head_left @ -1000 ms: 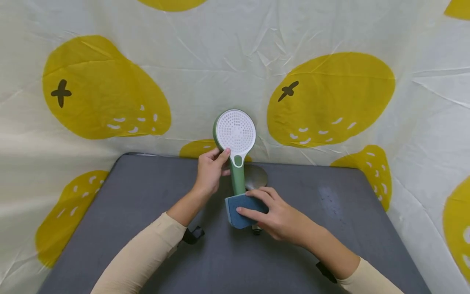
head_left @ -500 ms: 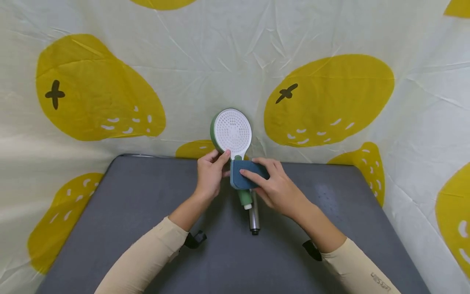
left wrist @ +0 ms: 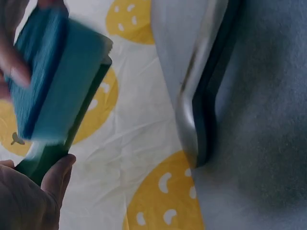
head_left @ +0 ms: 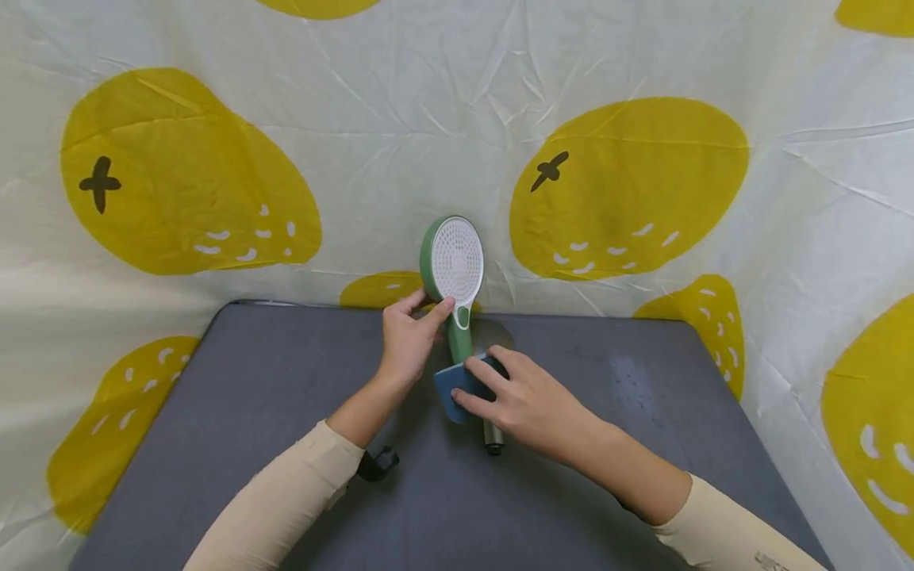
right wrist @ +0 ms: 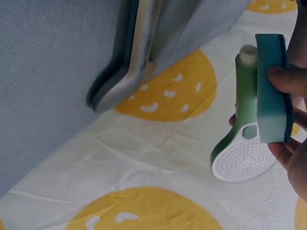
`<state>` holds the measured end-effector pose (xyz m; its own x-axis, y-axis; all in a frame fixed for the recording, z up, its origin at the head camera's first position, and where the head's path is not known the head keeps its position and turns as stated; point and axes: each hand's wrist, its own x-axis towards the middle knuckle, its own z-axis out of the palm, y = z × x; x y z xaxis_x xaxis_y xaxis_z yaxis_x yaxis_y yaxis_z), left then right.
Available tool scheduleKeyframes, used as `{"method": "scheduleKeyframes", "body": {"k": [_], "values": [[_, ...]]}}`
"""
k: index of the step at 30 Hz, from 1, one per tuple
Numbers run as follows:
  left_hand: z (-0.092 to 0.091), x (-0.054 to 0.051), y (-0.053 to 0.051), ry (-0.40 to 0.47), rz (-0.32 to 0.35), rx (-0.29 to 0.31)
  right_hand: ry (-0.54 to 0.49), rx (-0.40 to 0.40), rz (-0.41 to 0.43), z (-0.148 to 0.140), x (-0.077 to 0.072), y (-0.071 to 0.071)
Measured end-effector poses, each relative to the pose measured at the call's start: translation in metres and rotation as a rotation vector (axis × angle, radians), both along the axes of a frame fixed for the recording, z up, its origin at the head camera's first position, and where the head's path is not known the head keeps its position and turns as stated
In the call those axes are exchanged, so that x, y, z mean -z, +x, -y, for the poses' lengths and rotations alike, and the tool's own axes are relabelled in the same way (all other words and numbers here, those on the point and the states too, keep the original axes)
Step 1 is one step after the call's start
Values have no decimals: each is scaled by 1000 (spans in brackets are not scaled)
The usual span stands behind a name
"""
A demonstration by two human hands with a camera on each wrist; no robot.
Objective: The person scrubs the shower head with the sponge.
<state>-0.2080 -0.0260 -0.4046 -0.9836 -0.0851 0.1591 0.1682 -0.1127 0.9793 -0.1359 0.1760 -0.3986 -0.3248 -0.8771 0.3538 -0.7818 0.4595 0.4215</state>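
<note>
A green shower head [head_left: 457,262] with a white perforated face stands upright, face toward me, in the middle of the head view. My left hand [head_left: 409,337] grips it at the neck, thumb on the front. In my right hand [head_left: 528,400] is a blue sponge [head_left: 451,390], held against the lower handle [head_left: 460,342]. The right wrist view shows the sponge [right wrist: 272,91] as a thick block flat along the green handle [right wrist: 246,96]. Seen from the left wrist, the sponge [left wrist: 62,81] is blurred and hides most of the handle.
Behind the hands, a silver piece with a round head and straight handle [head_left: 493,436] lies on the grey table [head_left: 307,373]. It is partly covered by the right hand and sponge. A white cloth [head_left: 414,95] with yellow lemon prints rises behind and beside the table.
My right hand slid the sponge up the handle to near the neck, then back down to its lower end. The shower head has turned slightly. My left hand kept its grip.
</note>
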Motion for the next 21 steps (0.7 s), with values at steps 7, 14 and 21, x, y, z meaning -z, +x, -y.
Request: {"method": "scheduleKeyframes", "body": {"k": [7,14,21], "values": [[3,-2,2,25,-30,-3,-8,39,2,1,-10,-3],[2,-7,8,-102,-108,-18,-31,133,-9,5,-32,-23],[6,-9,5,-65,-93,-86,-144,28,114,-2,-23,-17]]}}
